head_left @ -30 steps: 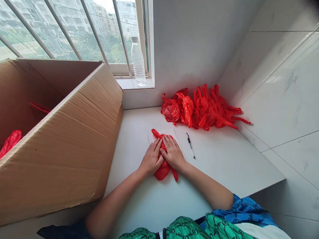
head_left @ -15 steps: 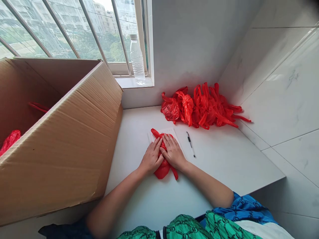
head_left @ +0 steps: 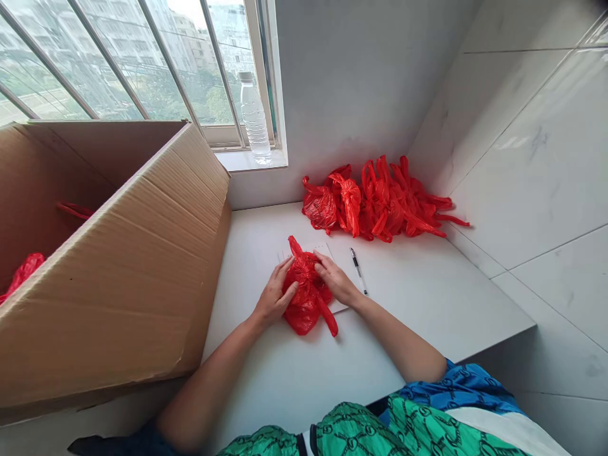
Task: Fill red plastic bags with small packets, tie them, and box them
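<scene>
A knotted, bunched red plastic bag (head_left: 306, 301) lies on a white sheet of paper (head_left: 311, 248), with one long red handle trailing toward me. My left hand (head_left: 274, 296) grips the bag's left side, fingers curled over it. My right hand (head_left: 336, 280) holds its upper right side, fingertips pinching the plastic. A black and silver pen (head_left: 358, 270) lies just beyond my right hand. Behind the paper sits a heap of several tied red plastic bags (head_left: 380, 206).
A large open cardboard box (head_left: 128, 272) stands left of my arms, with red bags (head_left: 23, 275) inside. The white counter (head_left: 427, 316) ends at tiled walls on the right. A plastic water bottle (head_left: 254, 117) stands on the barred window's sill.
My hands have spread apart from pressing side by side on the bag to gripping its two sides. The bag looks more bunched, and the whole view has shifted slightly.
</scene>
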`<state>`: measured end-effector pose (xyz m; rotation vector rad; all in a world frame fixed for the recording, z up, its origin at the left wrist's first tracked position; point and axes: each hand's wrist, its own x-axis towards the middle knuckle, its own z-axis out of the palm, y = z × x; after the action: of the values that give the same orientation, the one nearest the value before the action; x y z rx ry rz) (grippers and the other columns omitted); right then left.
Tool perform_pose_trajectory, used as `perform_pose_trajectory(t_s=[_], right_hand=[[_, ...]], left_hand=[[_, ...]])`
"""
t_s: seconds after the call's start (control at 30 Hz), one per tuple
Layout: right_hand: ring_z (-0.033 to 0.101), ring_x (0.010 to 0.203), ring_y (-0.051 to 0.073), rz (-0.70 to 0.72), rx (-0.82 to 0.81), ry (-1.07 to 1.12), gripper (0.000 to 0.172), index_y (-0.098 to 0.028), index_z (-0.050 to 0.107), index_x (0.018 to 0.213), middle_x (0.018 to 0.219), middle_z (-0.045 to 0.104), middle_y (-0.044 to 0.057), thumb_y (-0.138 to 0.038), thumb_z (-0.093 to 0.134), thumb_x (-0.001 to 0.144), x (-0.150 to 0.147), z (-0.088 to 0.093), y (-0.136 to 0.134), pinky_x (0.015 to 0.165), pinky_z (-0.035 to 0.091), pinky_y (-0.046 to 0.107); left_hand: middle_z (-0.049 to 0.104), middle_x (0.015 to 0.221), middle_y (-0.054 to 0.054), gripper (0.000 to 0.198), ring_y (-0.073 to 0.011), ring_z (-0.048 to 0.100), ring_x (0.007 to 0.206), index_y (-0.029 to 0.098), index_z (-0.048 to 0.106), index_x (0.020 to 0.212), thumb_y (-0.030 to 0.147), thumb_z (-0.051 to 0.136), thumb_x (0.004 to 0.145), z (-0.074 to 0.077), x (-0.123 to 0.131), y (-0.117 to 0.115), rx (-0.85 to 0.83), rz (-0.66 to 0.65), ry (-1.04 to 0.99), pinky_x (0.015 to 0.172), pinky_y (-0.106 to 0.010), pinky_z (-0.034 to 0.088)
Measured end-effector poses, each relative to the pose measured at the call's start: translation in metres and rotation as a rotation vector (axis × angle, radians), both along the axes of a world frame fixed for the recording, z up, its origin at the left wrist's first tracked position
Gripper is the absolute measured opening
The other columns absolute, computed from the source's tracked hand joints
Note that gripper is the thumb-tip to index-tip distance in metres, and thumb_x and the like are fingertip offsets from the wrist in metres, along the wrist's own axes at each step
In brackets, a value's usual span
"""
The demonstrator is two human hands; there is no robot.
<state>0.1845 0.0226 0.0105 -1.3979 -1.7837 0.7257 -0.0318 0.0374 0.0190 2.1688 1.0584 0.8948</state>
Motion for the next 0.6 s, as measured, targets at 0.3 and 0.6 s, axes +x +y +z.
perform_pose_trajectory(t_s=[0.3, 0.6], right_hand=[[0.068, 0.085, 0.019, -0.112, 0.098, 0.119, 0.036, -0.022, 0.072, 0.106, 0.104, 0.072, 0.007, -0.047, 0.048, 0.096, 0.027, 0.015, 0.002, 0.072, 0.054, 0.032], [0.063, 0.076, 0.016, 0.03, 0.107, -0.111, 0.036, -0.022, 0.068, 0.103, 0.099, 0.068, 0.003, -0.054, 0.062, 0.089, 0.006, 0.02, -0.012, 0.07, 0.049, 0.029]], left_hand=[[0.064, 0.078, 0.002, 0.034, -0.0136, 0.057, 0.063, 0.023, 0.066, 0.107, 0.05, 0.05, 0.095, 0.013, -0.022, -0.016, -0.174, 0.31, 0.108, 0.06, -0.025, 0.042], [0.068, 0.08, 0.002, 0.034, -0.0169, 0.059, 0.066, 0.024, 0.063, 0.087, 0.057, 0.056, 0.089, 0.023, -0.015, -0.028, -0.21, 0.255, 0.358, 0.058, -0.026, 0.039]])
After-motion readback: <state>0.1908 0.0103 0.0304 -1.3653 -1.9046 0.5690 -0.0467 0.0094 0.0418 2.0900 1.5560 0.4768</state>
